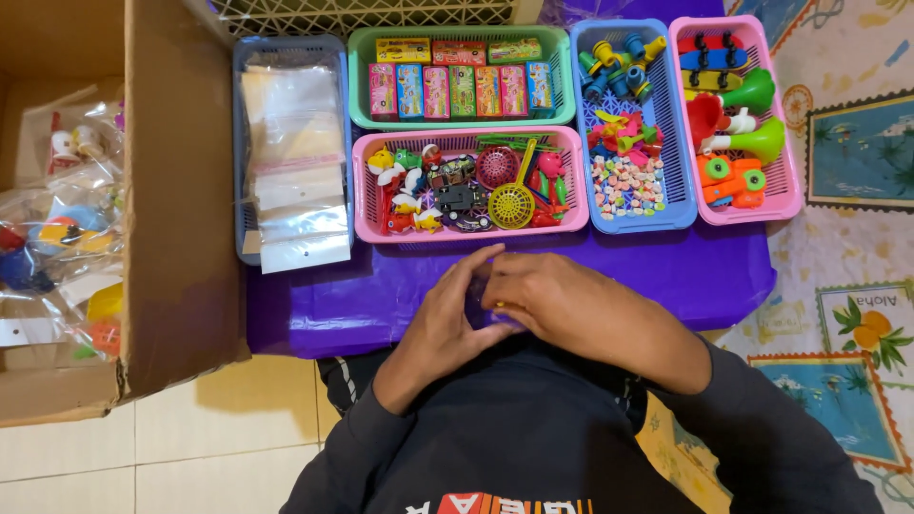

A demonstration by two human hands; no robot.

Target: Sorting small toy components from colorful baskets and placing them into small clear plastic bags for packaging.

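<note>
Small item over purple tabletop

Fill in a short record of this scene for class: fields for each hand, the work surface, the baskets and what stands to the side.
Left hand: fingertips meet the right hand over a small item, mostly hidden
Right hand: curled over the same item
Surface: purple sheet
Baskets: blue basket of clear bags; green basket of small boxes; pink basket of mixed toys
Side: cardboard box with bagged toys
</note>
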